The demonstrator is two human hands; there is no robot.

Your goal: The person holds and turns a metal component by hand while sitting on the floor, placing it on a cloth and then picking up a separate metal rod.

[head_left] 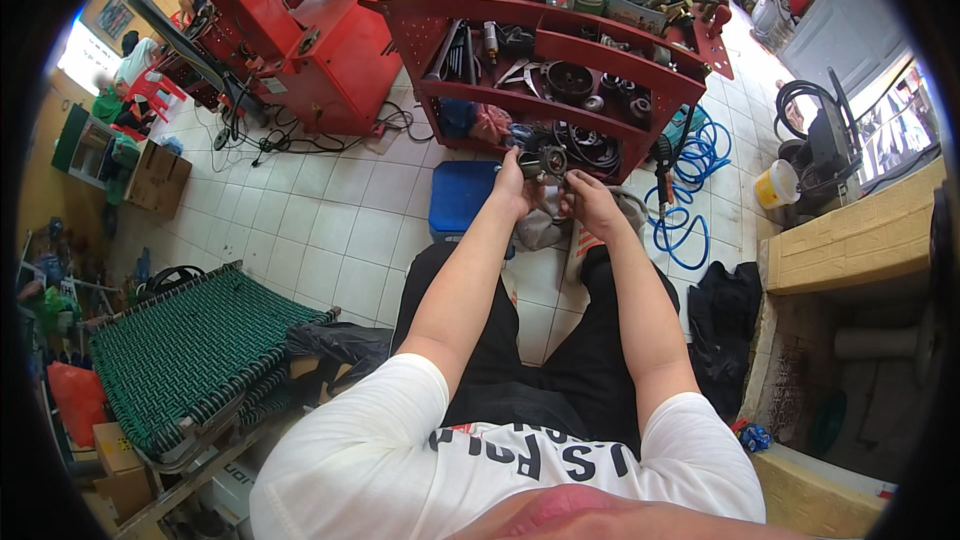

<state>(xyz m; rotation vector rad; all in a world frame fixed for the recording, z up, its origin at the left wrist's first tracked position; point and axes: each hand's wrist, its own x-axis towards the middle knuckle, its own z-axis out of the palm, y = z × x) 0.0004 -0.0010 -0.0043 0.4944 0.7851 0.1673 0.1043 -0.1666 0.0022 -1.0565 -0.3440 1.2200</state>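
There it was: the left hand [511, 188] gripped a dark metal part [549, 162], the right hand [594, 208] curled close by, its hold impossible to tell!

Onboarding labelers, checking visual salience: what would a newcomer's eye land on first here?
Probably the big red tool cart at top centre, its shelves crowded with tools and parts, then the green woven seat at lower left. Blue coiled hose stands out on the pale floor right of the cart. Near centre, a dark metal part sits in the left grip, the right grip close by.
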